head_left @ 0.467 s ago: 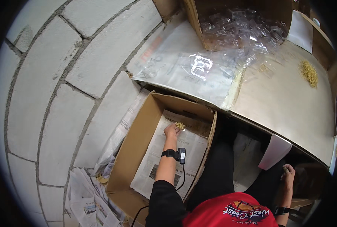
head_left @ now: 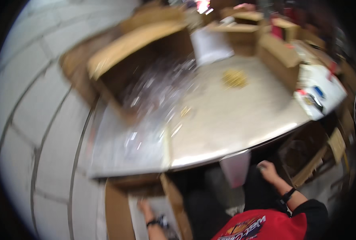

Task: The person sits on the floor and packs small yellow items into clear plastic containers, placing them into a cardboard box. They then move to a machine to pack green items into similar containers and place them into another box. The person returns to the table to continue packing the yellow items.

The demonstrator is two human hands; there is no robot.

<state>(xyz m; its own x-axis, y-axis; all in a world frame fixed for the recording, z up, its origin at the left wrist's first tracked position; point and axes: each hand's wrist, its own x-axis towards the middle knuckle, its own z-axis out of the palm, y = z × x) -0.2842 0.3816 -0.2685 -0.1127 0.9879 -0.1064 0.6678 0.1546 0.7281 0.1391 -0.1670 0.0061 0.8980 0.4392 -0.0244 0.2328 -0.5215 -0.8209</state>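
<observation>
My left hand [head_left: 145,206] is down inside a cardboard box [head_left: 114,208] at the lower left, over the newspaper [head_left: 136,218] that lines it. Motion smears its fingers, and whether they hold anything does not show. By the dark-trousered leg below the table edge, my right hand [head_left: 269,172] is closed with its fingers curled; what is in it, if anything, I cannot make out. On the table [head_left: 234,120] lies a pile of small gold-coloured pieces [head_left: 234,78], with a few more gold pieces [head_left: 185,111] nearer. Many clear plastic pieces [head_left: 162,86] are heaped to the left, blurred.
A large cardboard carton [head_left: 142,40] on its side holds part of the clear heap. Further cardboard boxes [head_left: 280,60] and a white bag [head_left: 320,90] stand along the right. A pale flap [head_left: 237,170] hangs from the table's front edge. A block wall [head_left: 30,120] bounds the left.
The view has swung up and to the right, bringing more of the table and right-side boxes into sight. Gold pieces near my left hand were visible earlier; now blur hides them.
</observation>
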